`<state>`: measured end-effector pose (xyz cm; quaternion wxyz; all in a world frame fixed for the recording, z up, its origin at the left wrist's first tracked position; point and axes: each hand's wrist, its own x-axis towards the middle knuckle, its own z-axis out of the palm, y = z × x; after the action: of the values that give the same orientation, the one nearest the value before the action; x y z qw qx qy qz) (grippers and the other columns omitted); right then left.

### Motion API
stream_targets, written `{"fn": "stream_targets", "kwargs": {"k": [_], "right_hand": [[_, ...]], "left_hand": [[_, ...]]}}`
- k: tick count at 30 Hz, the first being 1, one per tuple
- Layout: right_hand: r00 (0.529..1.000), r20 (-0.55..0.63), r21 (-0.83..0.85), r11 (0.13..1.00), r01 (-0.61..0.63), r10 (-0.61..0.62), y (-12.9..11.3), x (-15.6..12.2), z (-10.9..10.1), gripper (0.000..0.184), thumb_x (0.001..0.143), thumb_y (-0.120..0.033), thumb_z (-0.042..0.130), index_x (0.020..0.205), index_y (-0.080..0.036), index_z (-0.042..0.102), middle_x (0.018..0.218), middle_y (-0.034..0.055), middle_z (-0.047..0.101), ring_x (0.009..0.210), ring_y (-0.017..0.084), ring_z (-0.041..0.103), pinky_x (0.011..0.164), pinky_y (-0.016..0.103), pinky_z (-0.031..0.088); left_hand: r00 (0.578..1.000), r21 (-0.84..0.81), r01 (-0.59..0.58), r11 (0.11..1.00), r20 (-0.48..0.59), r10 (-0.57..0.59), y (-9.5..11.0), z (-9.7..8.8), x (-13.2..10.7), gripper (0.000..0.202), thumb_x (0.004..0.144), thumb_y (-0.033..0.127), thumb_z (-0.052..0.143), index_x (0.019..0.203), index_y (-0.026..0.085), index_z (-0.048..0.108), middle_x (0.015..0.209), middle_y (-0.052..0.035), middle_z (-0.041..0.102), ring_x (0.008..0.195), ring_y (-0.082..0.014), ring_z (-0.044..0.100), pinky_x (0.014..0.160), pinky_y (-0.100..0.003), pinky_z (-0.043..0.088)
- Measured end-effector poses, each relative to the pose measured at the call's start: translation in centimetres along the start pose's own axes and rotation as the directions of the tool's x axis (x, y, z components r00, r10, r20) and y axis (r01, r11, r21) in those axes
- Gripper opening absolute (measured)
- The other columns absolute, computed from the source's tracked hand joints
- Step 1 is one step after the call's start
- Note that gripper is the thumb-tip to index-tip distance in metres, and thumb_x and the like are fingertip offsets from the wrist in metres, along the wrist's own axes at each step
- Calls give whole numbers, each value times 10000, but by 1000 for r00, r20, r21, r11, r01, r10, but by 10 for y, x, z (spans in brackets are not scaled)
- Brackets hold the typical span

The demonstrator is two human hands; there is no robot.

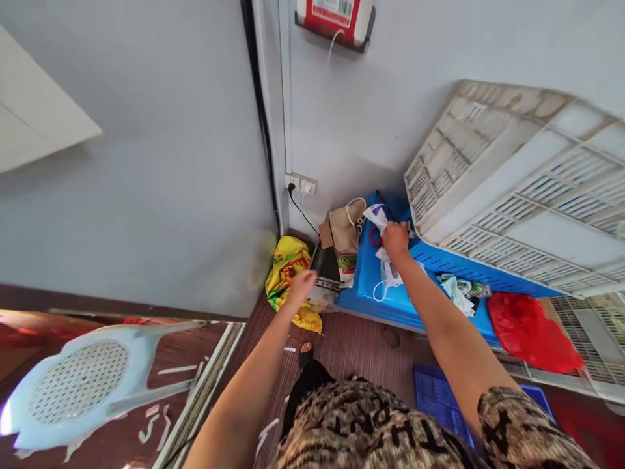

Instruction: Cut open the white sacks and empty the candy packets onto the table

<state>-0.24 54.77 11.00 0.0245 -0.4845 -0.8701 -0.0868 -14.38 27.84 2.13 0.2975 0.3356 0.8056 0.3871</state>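
Note:
My right hand (pixel 395 238) is closed around the lower end of a white plastic packet with purple print (pixel 376 215), above a blue plastic surface (pixel 364 277). Red-handled scissors (pixel 374 237) lie just left of that hand, partly covered. Below it are a white face mask (pixel 388 272) and its ear loop. My left hand (pixel 303 284) hovers in front of a yellow plastic bag (pixel 286 260) and a dark box (pixel 326 263). Its fingers are curled together, slightly blurred, and nothing shows in them.
A large white plastic crate (pixel 493 140) stands on the blue surface at right, beside a red plastic bag (pixel 530 332). A beige paper bag (pixel 344 229) leans by the wall sockets (pixel 300 184). A blue crate (pixel 437 394) sits on the floor; a white stool (pixel 81 384) is at left.

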Motion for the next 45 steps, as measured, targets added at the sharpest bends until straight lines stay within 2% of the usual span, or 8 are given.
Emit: {"fn": "stream_targets", "kwargs": {"k": [4, 8, 14, 19, 28, 32, 37, 45], "right_hand": [[999, -7, -34, 999, -35, 35, -2, 7, -3, 281, 946, -138, 385, 1037, -44, 633, 1003, 227, 671, 1028, 297, 564, 837, 350, 396], [1000, -9, -58, 998, -16, 16, 0, 8, -5, 259, 937, -144, 413, 993, -65, 653, 968, 206, 686, 993, 293, 576, 803, 333, 393], [998, -10, -68, 996, 62, -63, 9, 7, 0, 266, 932, -125, 406, 964, -84, 667, 950, 188, 690, 975, 284, 555, 795, 336, 384], [998, -31, -68, 996, 51, -53, 9, 6, 9, 323, 944, -94, 332, 980, -87, 652, 945, 188, 676, 993, 283, 524, 827, 350, 376], [998, -52, -37, 998, 45, -47, 9, 7, 10, 314, 973, -167, 339, 993, -91, 643, 955, 176, 662, 991, 278, 504, 860, 363, 364], [998, -36, -48, 998, 46, -48, 6, 5, 9, 355, 957, -133, 309, 1002, -93, 659, 938, 188, 661, 1004, 293, 500, 843, 381, 382], [997, -19, -17, 997, 70, -71, 1, -2, 12, 404, 931, -99, 299, 957, -124, 701, 963, 196, 658, 1140, 350, 448, 783, 395, 418], [994, -1, 54, 993, 108, -108, -16, -30, -14, 558, 895, -66, 335, 1437, -125, 454, 1552, 148, 353, 1439, 425, 124, 953, 562, 416]], "left_hand": [[957, -3, -261, 965, 130, 259, 80, 60, 75, 296, 927, 247, 497, 1121, 184, 712, 1086, -84, 708, 1039, -188, 638, 951, -287, 478], [899, 68, -402, 913, 218, 379, 124, 98, 119, 392, 820, 223, 680, 1206, 156, 658, 1269, -179, 562, 1231, -320, 495, 1019, -426, 402], [822, 101, -477, 873, 403, 402, 121, 97, 170, 425, 619, 256, 866, 964, 110, 665, 1042, -127, 579, 912, -241, 576, 822, -330, 429], [786, 24, -533, 846, 386, 484, 112, 77, 187, 241, 714, 248, 794, 719, 128, 585, 753, -10, 532, 739, -146, 492, 719, -254, 378], [794, -180, -594, 784, 25, 607, 70, 8, 105, 251, 790, 328, 736, 749, 154, 559, 837, -13, 582, 796, -136, 550, 766, -251, 436], [751, -68, -660, 748, -99, 653, 50, -46, 50, 204, 840, 337, 692, 786, 171, 587, 1063, -62, 624, 987, -163, 609, 907, -286, 473], [792, 105, -572, 813, -187, 581, 7, -97, -5, 160, 868, 358, 649, 879, 198, 648, 1139, -59, 636, 1028, -170, 642, 986, -305, 490], [944, 143, -307, 941, -83, 320, -82, -96, -72, 267, 812, 479, 654, 773, 215, 646, 894, -31, 690, 865, -178, 683, 823, -260, 536]]}}
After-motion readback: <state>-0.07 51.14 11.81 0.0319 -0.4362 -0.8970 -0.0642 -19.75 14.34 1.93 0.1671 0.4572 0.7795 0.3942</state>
